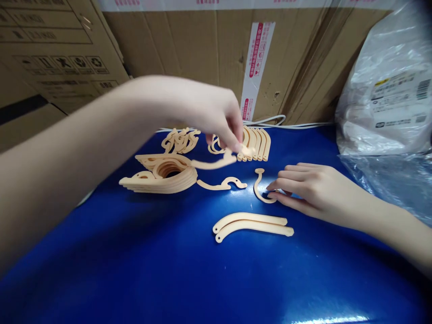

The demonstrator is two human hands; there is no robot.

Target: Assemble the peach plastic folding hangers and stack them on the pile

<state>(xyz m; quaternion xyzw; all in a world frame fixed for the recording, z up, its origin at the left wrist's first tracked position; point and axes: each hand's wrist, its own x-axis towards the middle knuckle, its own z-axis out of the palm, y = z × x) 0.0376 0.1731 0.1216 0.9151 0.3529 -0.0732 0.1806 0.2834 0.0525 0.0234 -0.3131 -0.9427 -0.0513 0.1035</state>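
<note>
My left hand reaches across over the blue table, its fingers pinching a beige curved hanger piece in the air. A similar hanger piece, with a hole near its curled end, lies on the table just below. To the right, my right hand rests low with thumb and fingertips closed on the end of a beige hook. Nearer to me, two long curved hanger arms lie side by side. Left of my hands stands a stack of folded beige hangers.
Behind lie a pile of small hooks and a row of curved hanger arms. A white cable runs along the back, before large cardboard boxes. A clear plastic bag stands at the right on the blue table.
</note>
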